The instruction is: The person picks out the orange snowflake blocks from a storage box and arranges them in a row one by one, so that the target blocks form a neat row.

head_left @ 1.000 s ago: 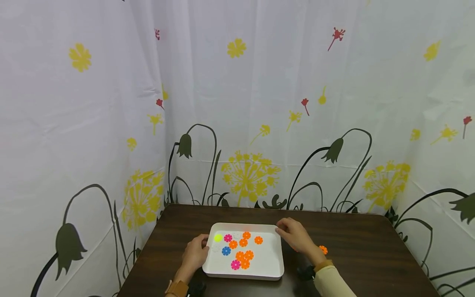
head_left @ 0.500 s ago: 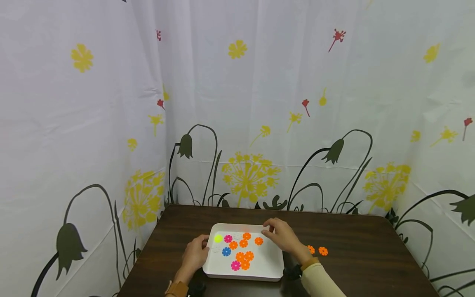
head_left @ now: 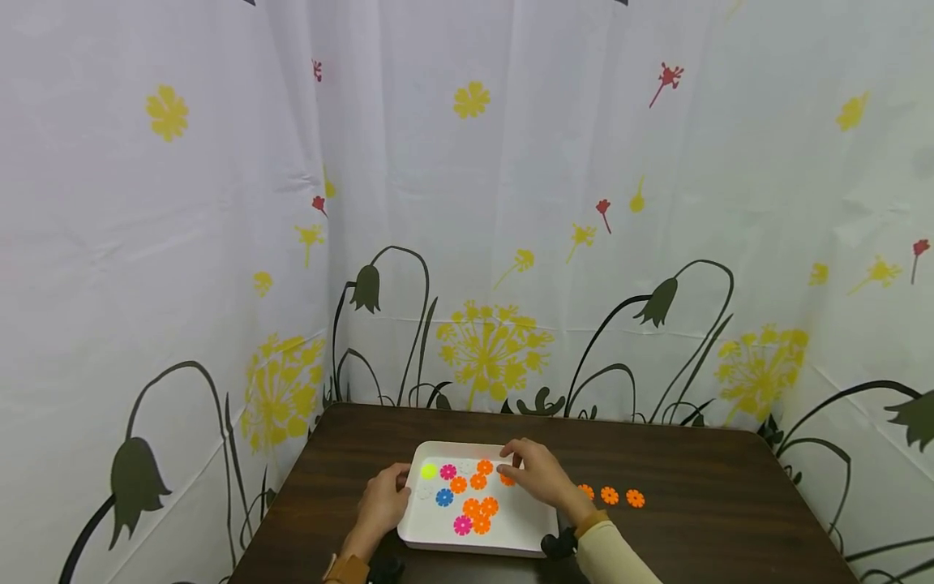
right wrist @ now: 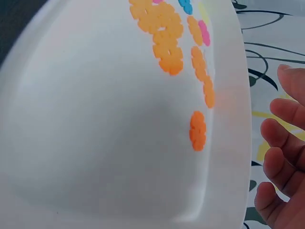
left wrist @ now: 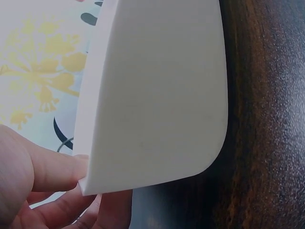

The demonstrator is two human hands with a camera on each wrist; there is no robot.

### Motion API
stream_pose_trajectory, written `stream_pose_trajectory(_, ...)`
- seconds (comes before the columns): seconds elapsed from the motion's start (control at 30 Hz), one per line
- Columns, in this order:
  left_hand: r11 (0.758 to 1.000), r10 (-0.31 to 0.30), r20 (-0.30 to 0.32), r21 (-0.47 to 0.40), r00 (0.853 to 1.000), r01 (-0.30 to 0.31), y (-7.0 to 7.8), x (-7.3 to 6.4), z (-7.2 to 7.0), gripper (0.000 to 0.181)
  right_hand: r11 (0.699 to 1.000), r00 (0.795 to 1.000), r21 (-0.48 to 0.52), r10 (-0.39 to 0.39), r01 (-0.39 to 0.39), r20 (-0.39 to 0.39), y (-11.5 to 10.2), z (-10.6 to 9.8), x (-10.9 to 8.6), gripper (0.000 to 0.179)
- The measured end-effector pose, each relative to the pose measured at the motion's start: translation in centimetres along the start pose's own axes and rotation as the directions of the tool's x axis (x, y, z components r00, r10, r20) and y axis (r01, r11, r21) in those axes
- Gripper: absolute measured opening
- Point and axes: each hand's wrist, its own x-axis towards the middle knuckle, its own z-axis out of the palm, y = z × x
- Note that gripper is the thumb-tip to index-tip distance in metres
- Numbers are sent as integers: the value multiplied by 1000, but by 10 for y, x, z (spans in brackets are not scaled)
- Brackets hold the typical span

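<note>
A shallow white tray (head_left: 525,523) holds flower-shaped discs: several orange ones (head_left: 477,482), two pink ones (head_left: 463,525), a blue one (head_left: 444,497) and a yellow one (head_left: 429,471). My left hand (head_left: 383,499) grips the tray's left rim, and the left wrist view shows the thumb on the tray edge with fingers underneath. Over the tray's right part is my right hand (head_left: 538,474), fingers loosely bent, close to an orange disc (head_left: 507,479) that it partly covers in the head view. The right wrist view shows nothing between those fingers (right wrist: 276,131).
On the dark wooden table (head_left: 700,487), right of the tray, three orange discs lie in a row, the rightmost disc (head_left: 636,498) farthest from it. A flower-patterned curtain (head_left: 467,203) hangs behind the table.
My right hand has moved left from the tray's right rim to above its inside. Orange discs on the table behind the wrist have come into sight. The left hand and tray stay put.
</note>
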Motion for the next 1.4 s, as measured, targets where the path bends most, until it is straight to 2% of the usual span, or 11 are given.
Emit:
stream_pose_trajectory(0.17,1000,-4,5,-3,1000,4,0,0,0,39,999,999,11,31,-31,34,-3,8,2,27)
stream_pose_trajectory(0.3,1000,-9,8,-9,1000,9,0,1,0,39,997,994,59,48,-54,97,-5,14,3,26)
stream_pose_trajectory(0.53,1000,-6,13,-17,1000,6,0,-1,-1,40,997,986,78,-13,-1,168,-7,27,4,21)
stream_pose_trajectory(0.77,999,4,-1,-33,1000,-4,0,-3,0,40,994,974,93,31,-53,226,-4,34,2,19)
stream_pose_trajectory(0.97,999,-1,-11,-34,1000,0,-1,-4,0,40,996,971,80,5,-25,238,2,41,2,22)
stream_pose_trajectory(1.4,999,15,-13,-28,1000,-15,-1,-3,0,41,999,976,40,-26,18,217,-1,44,-5,25)
